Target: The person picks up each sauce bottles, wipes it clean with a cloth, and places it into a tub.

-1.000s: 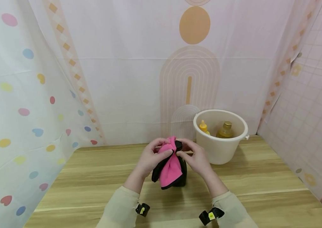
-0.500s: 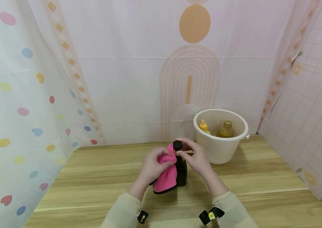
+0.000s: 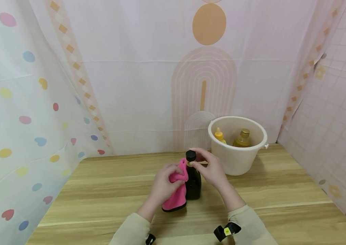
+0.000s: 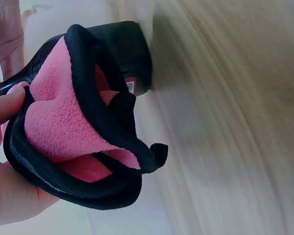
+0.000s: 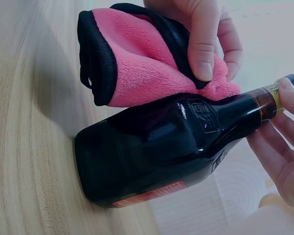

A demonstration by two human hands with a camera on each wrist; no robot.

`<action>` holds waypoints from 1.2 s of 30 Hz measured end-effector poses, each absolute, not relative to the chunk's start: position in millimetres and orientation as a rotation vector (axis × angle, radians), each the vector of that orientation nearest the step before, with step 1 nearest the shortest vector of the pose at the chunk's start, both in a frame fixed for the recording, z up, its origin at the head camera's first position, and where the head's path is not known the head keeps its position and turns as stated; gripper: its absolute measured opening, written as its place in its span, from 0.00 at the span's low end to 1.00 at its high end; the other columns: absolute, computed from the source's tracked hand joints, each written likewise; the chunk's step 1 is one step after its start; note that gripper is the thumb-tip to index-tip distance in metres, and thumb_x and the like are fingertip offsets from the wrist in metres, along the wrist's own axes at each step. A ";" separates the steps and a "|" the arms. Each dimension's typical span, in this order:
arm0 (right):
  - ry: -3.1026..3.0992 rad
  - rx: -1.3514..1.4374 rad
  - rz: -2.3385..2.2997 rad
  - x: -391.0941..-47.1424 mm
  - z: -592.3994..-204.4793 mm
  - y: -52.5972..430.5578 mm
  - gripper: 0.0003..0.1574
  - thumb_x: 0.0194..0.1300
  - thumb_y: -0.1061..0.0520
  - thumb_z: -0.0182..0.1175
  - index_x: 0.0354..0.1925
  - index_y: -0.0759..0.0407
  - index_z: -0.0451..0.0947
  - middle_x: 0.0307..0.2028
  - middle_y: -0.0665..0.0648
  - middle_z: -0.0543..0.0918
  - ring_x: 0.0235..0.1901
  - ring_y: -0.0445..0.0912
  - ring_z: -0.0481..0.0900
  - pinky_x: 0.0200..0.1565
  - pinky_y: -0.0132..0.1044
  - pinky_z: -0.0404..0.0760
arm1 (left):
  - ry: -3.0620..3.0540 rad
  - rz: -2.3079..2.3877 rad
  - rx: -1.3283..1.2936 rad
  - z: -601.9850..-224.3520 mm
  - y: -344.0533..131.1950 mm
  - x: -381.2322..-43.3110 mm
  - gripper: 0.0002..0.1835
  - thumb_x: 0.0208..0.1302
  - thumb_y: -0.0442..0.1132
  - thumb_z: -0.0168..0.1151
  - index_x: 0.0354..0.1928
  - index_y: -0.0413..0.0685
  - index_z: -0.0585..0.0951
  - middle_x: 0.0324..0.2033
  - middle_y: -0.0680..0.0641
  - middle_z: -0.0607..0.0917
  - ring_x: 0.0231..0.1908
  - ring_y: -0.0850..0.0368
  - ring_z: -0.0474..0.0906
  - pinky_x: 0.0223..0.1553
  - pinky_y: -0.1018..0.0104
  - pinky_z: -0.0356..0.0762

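A dark glass bottle (image 3: 193, 187) with a black cap stands upright on the wooden table. My right hand (image 3: 211, 170) holds it by the neck just under the cap, thumb and fingers on either side. A pink cloth (image 3: 176, 197) with black edging hangs bunched in my left hand (image 3: 163, 182), pinched between thumb and fingers. In the right wrist view the cloth (image 5: 142, 63) lies against the bottle's shoulder (image 5: 201, 112), and a red label shows low on the bottle. Seen from the left wrist, the folded cloth (image 4: 59, 122) covers part of the bottle (image 4: 122, 44).
Behind my right hand stands a white bucket (image 3: 232, 165). Inside it are a bottle with a yellow nozzle (image 3: 219, 135) and an amber bottle with a gold cap (image 3: 242, 140). The wooden table (image 3: 114, 183) meets patterned curtains at the back and sides.
My left hand has drawn the cloth off the bottle's neck, moving left and slightly down. The cap and dark body now show. My right hand has stayed at the neck.
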State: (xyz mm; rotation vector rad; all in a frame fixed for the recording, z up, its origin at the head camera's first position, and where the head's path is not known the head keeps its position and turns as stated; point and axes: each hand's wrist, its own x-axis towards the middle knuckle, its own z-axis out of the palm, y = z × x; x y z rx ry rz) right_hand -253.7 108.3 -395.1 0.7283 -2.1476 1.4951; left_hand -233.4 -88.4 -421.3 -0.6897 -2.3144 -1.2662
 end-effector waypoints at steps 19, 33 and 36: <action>-2.144 0.722 1.469 -252.5 -397.0 106.0 0.26 0.60 0.67 0.68 0.57 0.59 0.79 0.42 0.57 0.86 0.42 0.50 0.83 0.44 0.41 0.83 | -2.433 -1.465 -0.507 -432.8 -99.7 -229.9 0.13 0.49 0.28 0.77 0.32 0.49 0.82 0.39 0.48 0.83 0.42 0.52 0.76 0.38 0.64 0.76; -2.149 0.714 1.485 -251.9 -395.3 105.2 0.26 0.60 0.66 0.68 0.57 0.59 0.79 0.42 0.57 0.86 0.41 0.50 0.83 0.43 0.39 0.83 | -2.536 -1.509 -0.426 -436.9 -104.7 -231.1 0.13 0.48 0.29 0.77 0.32 0.48 0.81 0.37 0.48 0.82 0.36 0.55 0.73 0.36 0.61 0.75; -2.148 0.710 1.492 -251.7 -395.3 104.9 0.26 0.60 0.66 0.68 0.57 0.58 0.79 0.42 0.57 0.86 0.41 0.50 0.83 0.43 0.38 0.83 | -2.575 -1.489 -0.421 -440.1 -105.7 -232.7 0.13 0.48 0.29 0.77 0.32 0.48 0.82 0.36 0.49 0.82 0.34 0.56 0.73 0.35 0.60 0.74</action>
